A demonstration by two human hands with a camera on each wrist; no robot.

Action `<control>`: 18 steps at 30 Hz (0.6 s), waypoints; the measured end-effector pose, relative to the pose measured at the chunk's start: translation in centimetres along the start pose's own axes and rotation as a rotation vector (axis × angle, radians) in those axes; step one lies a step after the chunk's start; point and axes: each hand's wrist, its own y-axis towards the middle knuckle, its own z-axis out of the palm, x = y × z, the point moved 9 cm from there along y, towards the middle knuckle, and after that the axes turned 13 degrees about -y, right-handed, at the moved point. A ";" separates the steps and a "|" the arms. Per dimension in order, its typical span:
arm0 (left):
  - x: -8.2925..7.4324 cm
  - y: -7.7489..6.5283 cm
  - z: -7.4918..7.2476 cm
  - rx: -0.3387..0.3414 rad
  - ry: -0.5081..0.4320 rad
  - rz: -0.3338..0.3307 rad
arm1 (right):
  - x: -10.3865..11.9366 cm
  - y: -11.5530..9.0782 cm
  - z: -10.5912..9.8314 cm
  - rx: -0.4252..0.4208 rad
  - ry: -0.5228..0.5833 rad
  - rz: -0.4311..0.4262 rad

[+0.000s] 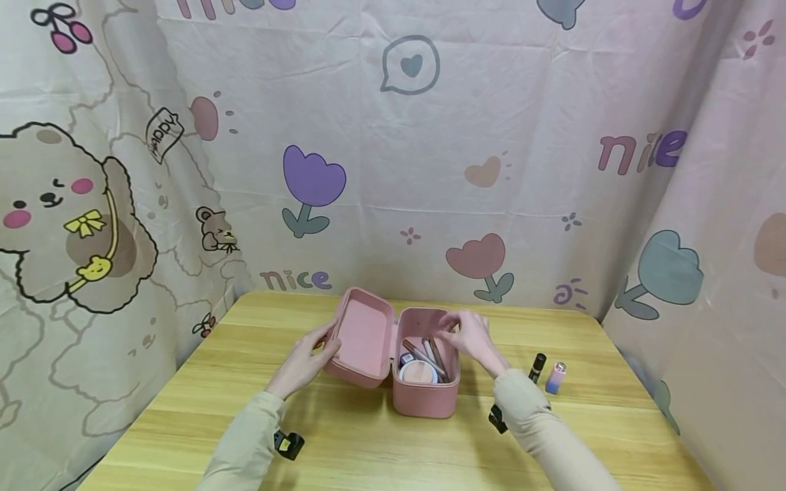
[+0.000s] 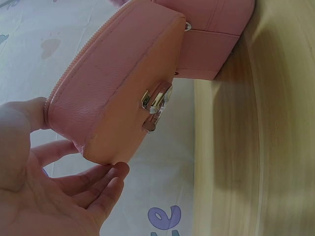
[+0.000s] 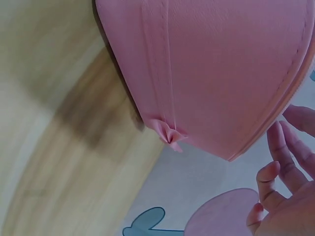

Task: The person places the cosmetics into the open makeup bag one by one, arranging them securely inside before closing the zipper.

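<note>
A pink cosmetic case (image 1: 425, 399) stands on the table with its lid (image 1: 362, 334) swung out to the left. My left hand (image 1: 307, 361) holds the lid at its outer edge; in the left wrist view the thumb is at the zipped rim and the fingers lie against the lid's outside. My right hand (image 1: 469, 335) is over the case's right rear rim, fingers bent loosely towards the inside; no held thing shows. Inside the case lie a round powder compact (image 1: 419, 372), several slim pen-like cosmetics (image 1: 428, 351) and a small dark-topped item (image 1: 406, 359).
Right of the case, a black tube (image 1: 537, 367) and a pink-to-blue lipstick-like tube (image 1: 555, 378) stand on the wooden table (image 1: 344, 450), partly beside my right sleeve. A printed cloth (image 1: 381, 170) hangs behind and at both sides.
</note>
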 end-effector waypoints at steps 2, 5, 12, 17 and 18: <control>0.0 0.0 0.0 0.000 0.002 -0.002 | -0.1 -0.5 -0.3 -0.032 0.029 -0.001; 0.0 0.0 0.0 -0.004 0.003 -0.001 | -0.4 -1.3 -0.7 -0.067 0.092 0.007; 0.0 0.0 0.0 -0.002 0.000 -0.004 | -2.1 -3.2 -1.3 -0.165 0.207 0.095; 0.0 0.0 0.1 -0.001 -0.003 -0.004 | -3.5 -4.8 -2.6 -0.322 0.262 0.119; 0.0 0.0 0.1 -0.001 -0.003 -0.003 | -3.7 -5.2 -2.9 -0.356 0.264 0.118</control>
